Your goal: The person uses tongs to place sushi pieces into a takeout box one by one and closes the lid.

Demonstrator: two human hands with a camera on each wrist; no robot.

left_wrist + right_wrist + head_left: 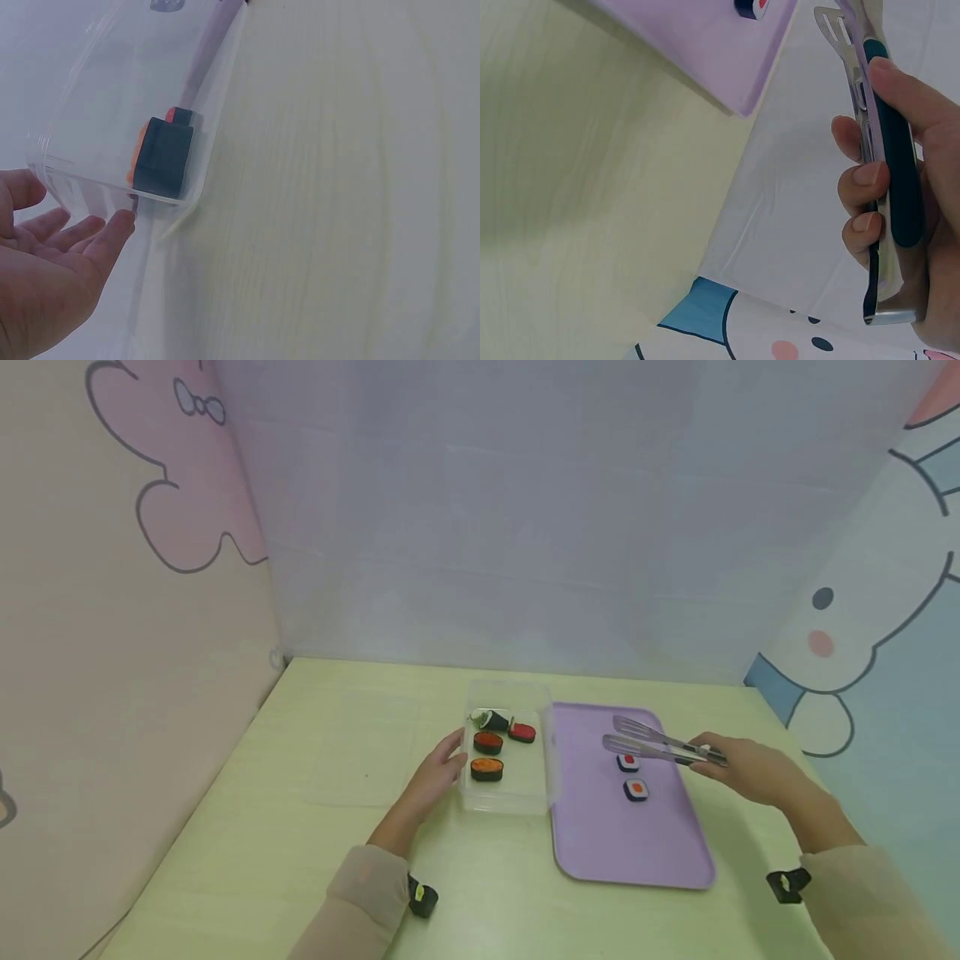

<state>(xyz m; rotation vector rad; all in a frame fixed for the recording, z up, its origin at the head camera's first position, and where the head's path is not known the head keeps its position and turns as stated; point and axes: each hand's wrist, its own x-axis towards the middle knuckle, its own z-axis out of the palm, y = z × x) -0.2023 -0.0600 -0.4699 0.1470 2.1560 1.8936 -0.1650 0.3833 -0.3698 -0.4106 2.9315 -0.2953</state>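
My left hand [438,770] touches the left wall of a clear plastic box [517,803], its fingers [112,236] loosely extended against the outside. Inside the box lie an orange-topped sushi [487,769], a red-topped sushi [488,742], another red piece [522,731] and a dark roll with green leaves [493,721]. My right hand [750,768] grips metal tongs [660,746] with dark handle grips, held over the right side of the purple tray [630,852]. Their ends are apart, with nothing seen between them. Under them on the tray sit two square sushi rolls [636,789].
The tray lies directly right of the box. A clear flat lid [363,760] rests on the pale table [247,835] to the left. A curtain-like backdrop [525,527] stands behind the table, with cartoon-printed sheets at both sides.
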